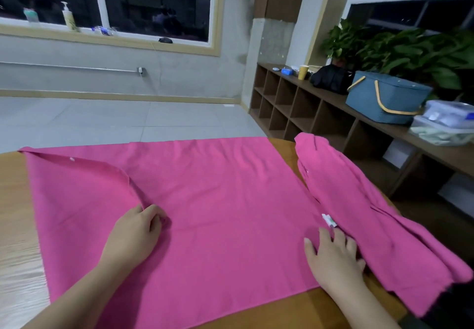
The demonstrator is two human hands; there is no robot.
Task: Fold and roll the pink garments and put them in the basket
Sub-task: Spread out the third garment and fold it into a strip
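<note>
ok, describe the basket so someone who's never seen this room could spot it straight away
Find the long dark wooden cubby shelf along the right wall, under the leafy green plants. On its top stands the blue woven-look lidded basket, between a black bag and stacked clear plastic boxes. It alone has curved yellow handles.

1. No text, brand or number can be read anywhere
2. The small white tag (329,220) on the pink garment (218,200) carries marks too blurred to make out
</note>
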